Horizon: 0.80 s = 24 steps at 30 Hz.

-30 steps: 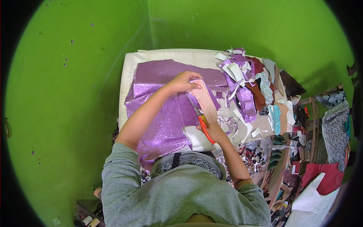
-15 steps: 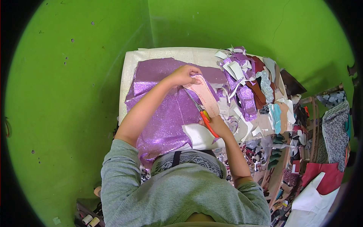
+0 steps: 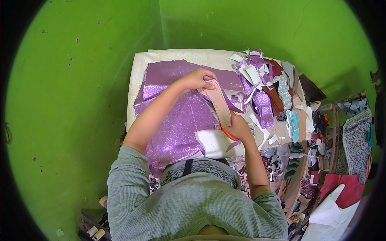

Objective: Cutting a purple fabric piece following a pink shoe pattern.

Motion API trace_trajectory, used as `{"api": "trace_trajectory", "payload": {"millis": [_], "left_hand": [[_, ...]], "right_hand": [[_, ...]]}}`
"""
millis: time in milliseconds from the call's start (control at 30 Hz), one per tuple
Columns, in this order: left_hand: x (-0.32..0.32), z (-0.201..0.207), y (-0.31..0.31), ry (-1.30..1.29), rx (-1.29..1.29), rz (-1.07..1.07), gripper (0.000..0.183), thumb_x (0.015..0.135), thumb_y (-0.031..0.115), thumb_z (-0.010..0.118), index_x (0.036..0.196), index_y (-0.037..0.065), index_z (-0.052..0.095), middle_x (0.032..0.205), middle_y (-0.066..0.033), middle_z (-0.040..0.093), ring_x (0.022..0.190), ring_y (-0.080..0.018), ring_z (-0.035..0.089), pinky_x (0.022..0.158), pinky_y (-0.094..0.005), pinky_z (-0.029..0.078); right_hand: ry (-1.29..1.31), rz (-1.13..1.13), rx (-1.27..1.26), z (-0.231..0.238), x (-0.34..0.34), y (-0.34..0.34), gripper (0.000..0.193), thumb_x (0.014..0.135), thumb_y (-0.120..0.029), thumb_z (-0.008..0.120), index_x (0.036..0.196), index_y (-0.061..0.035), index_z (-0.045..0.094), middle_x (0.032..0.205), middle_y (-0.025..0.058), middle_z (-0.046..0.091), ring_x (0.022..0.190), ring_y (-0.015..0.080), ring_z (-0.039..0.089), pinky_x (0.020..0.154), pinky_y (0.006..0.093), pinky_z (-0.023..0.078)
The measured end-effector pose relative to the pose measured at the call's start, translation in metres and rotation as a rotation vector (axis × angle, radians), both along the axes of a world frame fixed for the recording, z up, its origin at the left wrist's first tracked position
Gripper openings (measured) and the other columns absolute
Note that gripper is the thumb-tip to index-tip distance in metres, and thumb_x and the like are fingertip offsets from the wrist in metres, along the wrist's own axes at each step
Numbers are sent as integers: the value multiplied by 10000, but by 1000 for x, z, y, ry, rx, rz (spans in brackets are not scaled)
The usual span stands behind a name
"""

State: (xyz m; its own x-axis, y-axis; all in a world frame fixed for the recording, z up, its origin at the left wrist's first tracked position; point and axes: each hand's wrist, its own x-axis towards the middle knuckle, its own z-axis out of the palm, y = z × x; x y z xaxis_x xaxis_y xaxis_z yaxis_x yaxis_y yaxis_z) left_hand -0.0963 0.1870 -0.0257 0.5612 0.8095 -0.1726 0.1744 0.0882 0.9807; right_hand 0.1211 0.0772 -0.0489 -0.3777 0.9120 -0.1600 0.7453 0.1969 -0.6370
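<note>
— What does the left hand (image 3: pixel 201 79) hold?
— Its fingers pinch the upper end of a sole-shaped piece (image 3: pixel 218 102), pale pink, flat and smooth, with rounded ends. Purple material (image 3: pixel 234 107) with a pointed corner shows along its right edge.

— And where is this piece?
— It is above the table (image 3: pixel 138 70), tilted between the two hands.

— How is the right hand (image 3: pixel 238 127)?
— Its fingers are curled around the orange handle of the scissors (image 3: pixel 230 134), just at the lower end of the piece. The blades I cannot see clearly.

— What lies below?
— A wide purple sheet (image 3: pixel 173 120), glittery and creased, beside a smooth white piece (image 3: pixel 217 143).
</note>
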Motion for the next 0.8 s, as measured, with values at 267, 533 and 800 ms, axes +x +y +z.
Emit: {"api": "trace_trajectory", "payload": {"millis": [267, 533, 800], "left_hand": [[2, -6, 2, 9, 66, 4, 177, 703, 31, 635, 874, 23, 586, 818, -18, 608, 739, -74, 550, 649, -222, 432], [3, 8, -4, 7, 91, 7, 186, 696, 36, 648, 870, 17, 586, 806, -21, 607, 739, -79, 550, 645, -231, 437], [1, 0, -2, -20, 98, -9, 186, 692, 55, 663, 859, 16, 591, 785, -21, 609, 726, -80, 551, 640, -232, 434]], "right_hand": [[-21, -165, -7, -7, -17, -19, 459, 618, -401, 709, 946, -102, 594, 778, 91, 624, 703, 269, 606, 638, 327, 460], [-36, -93, 220, -22, -11, -10, 821, 570, -592, 658, 1053, 39, 451, 602, 118, 580, 590, 296, 595, 517, 352, 459], [-71, -167, 216, -22, -14, -19, 776, 550, -592, 672, 1010, -3, 464, 629, 144, 578, 603, 314, 592, 525, 364, 460]]}}
